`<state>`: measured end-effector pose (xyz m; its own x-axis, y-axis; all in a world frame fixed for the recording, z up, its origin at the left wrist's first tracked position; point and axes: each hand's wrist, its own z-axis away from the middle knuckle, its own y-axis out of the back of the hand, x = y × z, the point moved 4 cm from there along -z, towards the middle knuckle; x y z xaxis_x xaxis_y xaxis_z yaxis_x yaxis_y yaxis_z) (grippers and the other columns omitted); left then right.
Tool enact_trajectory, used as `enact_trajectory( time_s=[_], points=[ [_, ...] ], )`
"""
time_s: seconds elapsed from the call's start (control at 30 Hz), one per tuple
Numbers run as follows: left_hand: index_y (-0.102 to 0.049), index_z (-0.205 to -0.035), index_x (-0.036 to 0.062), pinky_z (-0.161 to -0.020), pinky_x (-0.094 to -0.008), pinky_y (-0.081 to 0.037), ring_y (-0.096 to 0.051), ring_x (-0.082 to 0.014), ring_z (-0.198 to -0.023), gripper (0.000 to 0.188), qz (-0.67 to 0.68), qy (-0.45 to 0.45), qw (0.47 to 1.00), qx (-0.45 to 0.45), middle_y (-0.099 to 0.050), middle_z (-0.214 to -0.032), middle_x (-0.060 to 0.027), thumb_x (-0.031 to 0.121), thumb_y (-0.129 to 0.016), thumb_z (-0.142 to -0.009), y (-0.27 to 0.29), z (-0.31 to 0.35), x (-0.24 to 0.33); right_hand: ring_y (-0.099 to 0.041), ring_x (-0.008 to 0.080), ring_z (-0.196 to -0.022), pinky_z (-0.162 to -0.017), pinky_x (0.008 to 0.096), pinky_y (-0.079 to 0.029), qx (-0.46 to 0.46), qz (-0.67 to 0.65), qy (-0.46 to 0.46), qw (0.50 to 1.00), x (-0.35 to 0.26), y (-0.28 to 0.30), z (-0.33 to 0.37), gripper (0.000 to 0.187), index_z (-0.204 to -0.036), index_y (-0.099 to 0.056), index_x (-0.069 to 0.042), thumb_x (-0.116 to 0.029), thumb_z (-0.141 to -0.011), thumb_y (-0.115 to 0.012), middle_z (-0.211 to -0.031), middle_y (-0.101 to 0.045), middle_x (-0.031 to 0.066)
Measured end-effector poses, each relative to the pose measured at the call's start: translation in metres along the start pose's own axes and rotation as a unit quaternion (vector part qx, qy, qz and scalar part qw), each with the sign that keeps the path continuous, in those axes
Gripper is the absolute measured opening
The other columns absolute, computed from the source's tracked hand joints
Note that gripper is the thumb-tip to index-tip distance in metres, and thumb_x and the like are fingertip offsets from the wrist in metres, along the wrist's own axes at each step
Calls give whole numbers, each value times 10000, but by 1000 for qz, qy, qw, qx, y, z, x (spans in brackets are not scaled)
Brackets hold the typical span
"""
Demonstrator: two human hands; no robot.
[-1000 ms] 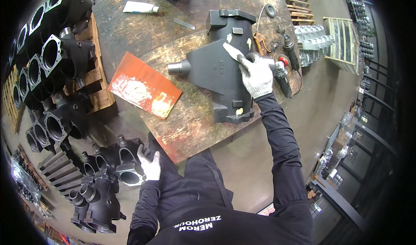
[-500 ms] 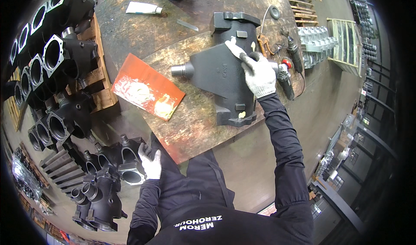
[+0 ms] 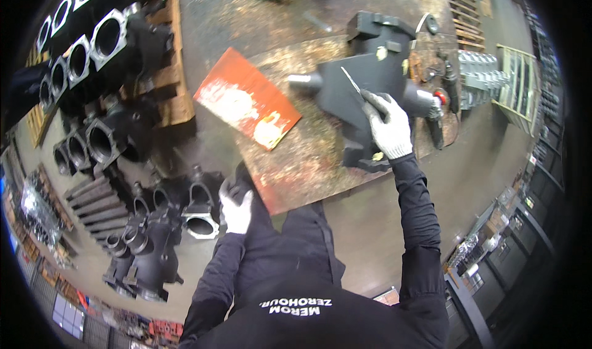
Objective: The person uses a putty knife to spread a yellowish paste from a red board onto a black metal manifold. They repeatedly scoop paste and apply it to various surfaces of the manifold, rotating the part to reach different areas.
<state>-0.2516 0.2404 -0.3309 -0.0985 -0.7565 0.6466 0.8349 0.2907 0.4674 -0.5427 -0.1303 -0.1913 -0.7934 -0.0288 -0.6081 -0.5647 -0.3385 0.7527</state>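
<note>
Smear and slip risks around the casting (image 3: 336, 96)

The cuff of my right hand (image 3: 390, 125) sits just beside a pale dab (image 3: 378, 156) at the casting's near end; lowering the wrist could smear it. That hand's fingers close in a pinch on the blade (image 3: 350, 79) over the casting, and a weak grip might let it skid. I cannot tell whether blade meets metal. My left hand (image 3: 237, 210) is well apart from the casting, its fingers loosely parted, holding nothing I can see, so a hard push could shift the casting.

The casting lies on the surface (image 3: 308, 170), matt black and angular, a bright stub (image 3: 304, 82) on its left.
</note>
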Motion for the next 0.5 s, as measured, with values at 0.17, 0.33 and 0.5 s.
enact_trajectory(
  time_s=[0.17,0.33,0.5],
  points=[
    [-353,-1558,-2,-1070,-403,-502,-619,-278,-1248,857,43,20,999,-16,-554,-1412,-209,112,-828,-854,2,1,1,-723,299,-958,-854,380,-575,-11,4,30,999,-28,-80,74,252,-1177,-785,-134,-155,-928,-754,-1087,-722,117],
    [-339,-1561,-4,-1079,-420,-494,-598,-301,-1266,858,68,30,996,-44,-528,-1437,-212,97,-819,-857,8,2,-3,-676,317,-993,-841,429,-571,-80,103,8,991,6,-189,122,262,-1184,-766,-219,-213,-923,-739,-1142,-691,73],
    [-332,-1568,20,-1092,-398,-503,-571,-292,-1306,816,54,31,994,-89,-500,-1478,-213,57,-791,-894,19,2,-15,-669,335,-1025,-869,437,-562,-92,137,-17,986,30,-233,144,283,-1218,-753,-207,-217,-936,-725,-1168,-685,90]
  ],
)
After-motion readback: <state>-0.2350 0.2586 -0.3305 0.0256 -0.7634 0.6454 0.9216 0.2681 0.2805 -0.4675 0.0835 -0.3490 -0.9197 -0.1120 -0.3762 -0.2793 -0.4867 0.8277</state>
